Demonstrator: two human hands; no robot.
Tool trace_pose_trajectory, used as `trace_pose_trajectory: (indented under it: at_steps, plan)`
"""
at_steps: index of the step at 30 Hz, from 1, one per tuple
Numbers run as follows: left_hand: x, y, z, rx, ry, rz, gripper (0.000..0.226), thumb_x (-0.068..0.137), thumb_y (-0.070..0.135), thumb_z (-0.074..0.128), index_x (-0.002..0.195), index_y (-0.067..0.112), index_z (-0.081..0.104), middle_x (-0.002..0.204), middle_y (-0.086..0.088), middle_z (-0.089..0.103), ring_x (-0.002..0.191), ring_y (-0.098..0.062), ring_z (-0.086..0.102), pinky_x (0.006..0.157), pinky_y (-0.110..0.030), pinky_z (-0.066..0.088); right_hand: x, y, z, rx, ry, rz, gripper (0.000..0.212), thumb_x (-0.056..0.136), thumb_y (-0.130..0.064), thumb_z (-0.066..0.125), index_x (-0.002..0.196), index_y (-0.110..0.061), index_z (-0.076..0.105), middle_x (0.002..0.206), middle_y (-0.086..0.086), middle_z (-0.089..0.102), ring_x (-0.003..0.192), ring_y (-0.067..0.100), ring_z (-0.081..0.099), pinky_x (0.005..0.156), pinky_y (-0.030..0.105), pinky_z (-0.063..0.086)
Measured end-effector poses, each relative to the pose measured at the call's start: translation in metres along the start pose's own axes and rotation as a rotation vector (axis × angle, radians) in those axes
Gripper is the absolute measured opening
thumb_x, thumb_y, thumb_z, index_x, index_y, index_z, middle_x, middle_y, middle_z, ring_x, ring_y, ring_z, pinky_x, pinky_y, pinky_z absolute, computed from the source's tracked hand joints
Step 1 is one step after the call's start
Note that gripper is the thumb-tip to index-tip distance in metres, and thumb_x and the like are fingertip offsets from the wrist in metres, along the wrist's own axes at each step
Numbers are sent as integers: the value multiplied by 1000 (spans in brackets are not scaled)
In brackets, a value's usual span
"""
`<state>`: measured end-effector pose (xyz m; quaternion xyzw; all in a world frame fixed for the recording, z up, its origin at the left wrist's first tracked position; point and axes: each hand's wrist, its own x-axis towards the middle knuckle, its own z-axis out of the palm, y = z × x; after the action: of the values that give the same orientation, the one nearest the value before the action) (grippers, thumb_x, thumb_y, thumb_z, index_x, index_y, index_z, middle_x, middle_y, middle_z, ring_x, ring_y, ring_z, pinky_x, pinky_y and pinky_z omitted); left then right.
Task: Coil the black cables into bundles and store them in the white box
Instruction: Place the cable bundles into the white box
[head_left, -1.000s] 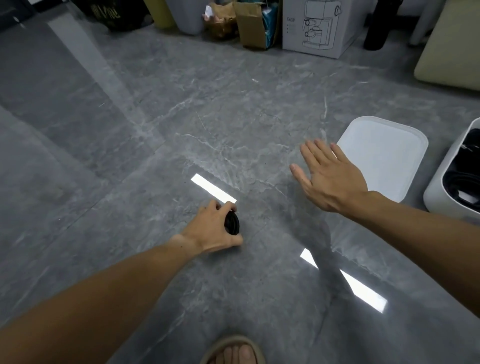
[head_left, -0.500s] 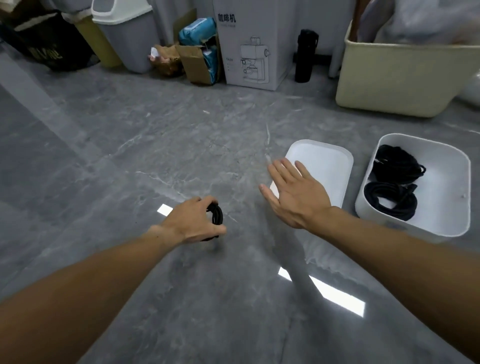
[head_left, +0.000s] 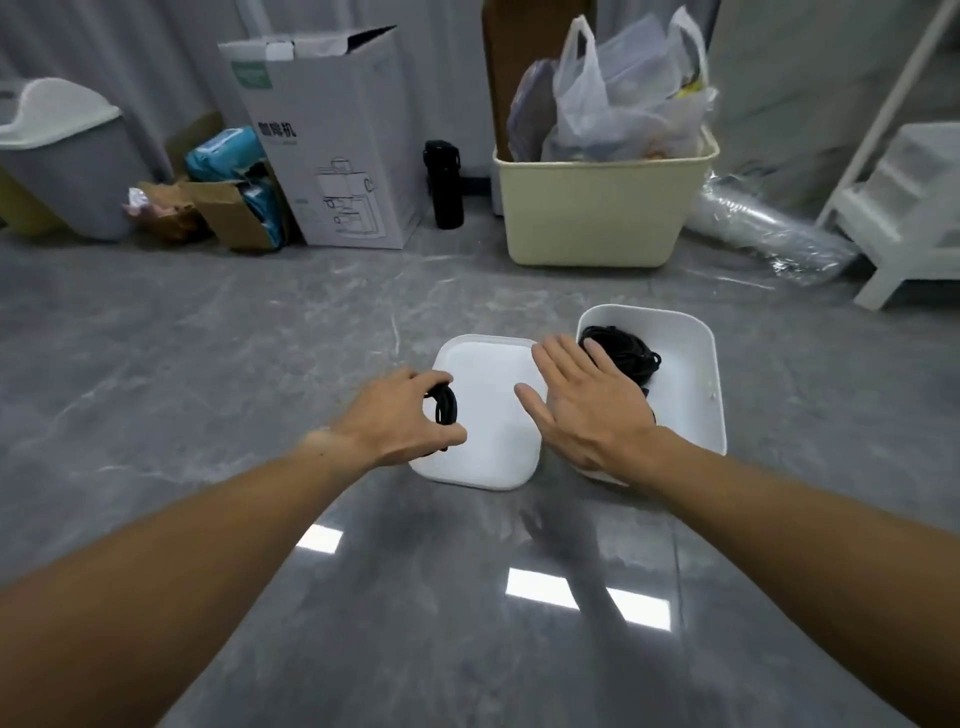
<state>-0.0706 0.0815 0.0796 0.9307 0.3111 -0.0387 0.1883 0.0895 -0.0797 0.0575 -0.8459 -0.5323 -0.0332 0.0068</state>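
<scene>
Right hand hides part of boxed cables.

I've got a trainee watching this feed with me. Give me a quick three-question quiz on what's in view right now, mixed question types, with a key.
1. True or false: the left hand grips a coiled black cable bundle.
2. Multiple choice: the white lid lies
A. closed on the white box
B. flat on the floor, left of the white box
C. leaning on the cream bin
3. Fill in: the right hand is ____, fingers straight, holding nothing.

Key:
1. True.
2. B; the box stands open with black cables already inside.
3. Open; it hovers in front of the box's left edge.
</scene>
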Motion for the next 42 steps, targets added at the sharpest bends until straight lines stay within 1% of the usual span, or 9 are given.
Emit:
trace_pose_trajectory:
  at_steps: [3, 6, 8, 12, 16, 21, 31, 36, 42]
  plan:
    - [18, 28, 6, -43, 12, 58, 71, 74, 46, 69, 140, 33, 49, 137, 6, 47, 126, -14, 47, 99, -25, 39, -10, 28, 2, 16, -32, 79, 70, 102, -51, 8, 158, -10, 12, 166, 3, 14, 153, 17, 4, 124, 36, -3]
    - [31, 56, 12, -66, -12, 98, 75, 67, 51, 64, 138, 35, 51, 137, 7, 46, 129, -18, 45, 103, -32, 44, -20, 57, 3, -2, -43, 146, 68, 104, -50, 12, 159, -9, 11, 168, 4, 10, 154, 17, 1, 123, 36, -4]
    - [39, 75, 16, -76, -24, 122, 73, 61, 55, 59, 131, 37, 55, 132, 8, 47, 125, -21, 46, 99, -33, 46, -27, 75, 3, -20, -65, 191, 68, 104, -50, 11, 159, -10, 9, 168, 3, 8, 154, 17, -1, 124, 37, -4]
    - [55, 107, 26, -18, -20, 199, 62, 67, 57, 64, 126, 40, 57, 128, 5, 52, 119, -21, 50, 88, -25, 36, -41, 100, 5, -21, -85, 251, 68, 104, -50, 10, 159, -9, 8, 168, 3, 7, 154, 16, -2, 124, 36, -4]
    - [69, 135, 38, -30, -50, 251, 77, 73, 55, 67, 145, 37, 44, 139, -1, 46, 131, -26, 40, 109, -36, 37, -52, 115, 9, 21, -86, 292, 68, 105, -50, 12, 159, -9, 10, 168, 4, 8, 154, 16, -1, 123, 35, -4]
    - [81, 162, 59, 18, -56, 299, 77, 79, 49, 70, 149, 35, 39, 147, -2, 35, 132, -32, 33, 110, -36, 31, -57, 127, 18, 18, -133, 311, 68, 104, -50, 8, 159, -10, 4, 168, 4, 3, 154, 17, -4, 124, 37, -5]
    - [95, 166, 98, 69, -128, 284, 79, 78, 54, 65, 149, 31, 38, 147, -1, 38, 139, -27, 26, 112, -38, 32, -61, 129, 38, 16, -124, 293, 67, 104, -49, 9, 159, -10, 8, 167, 3, 9, 154, 17, 0, 124, 37, -3]
    - [98, 167, 116, 147, -134, 194, 73, 87, 59, 52, 149, 24, 36, 148, -8, 37, 142, -31, 25, 112, -40, 31, -57, 126, 47, 23, -150, 278, 69, 104, -50, 7, 159, -9, 5, 168, 4, 5, 154, 18, -3, 125, 39, -3]
    - [96, 173, 127, 211, -83, 161, 57, 97, 55, 38, 140, 20, 43, 144, -10, 41, 134, -40, 31, 111, -44, 26, -54, 122, 55, 10, -153, 266, 68, 105, -49, 8, 159, -8, 6, 168, 3, 7, 154, 17, -2, 124, 38, -3]
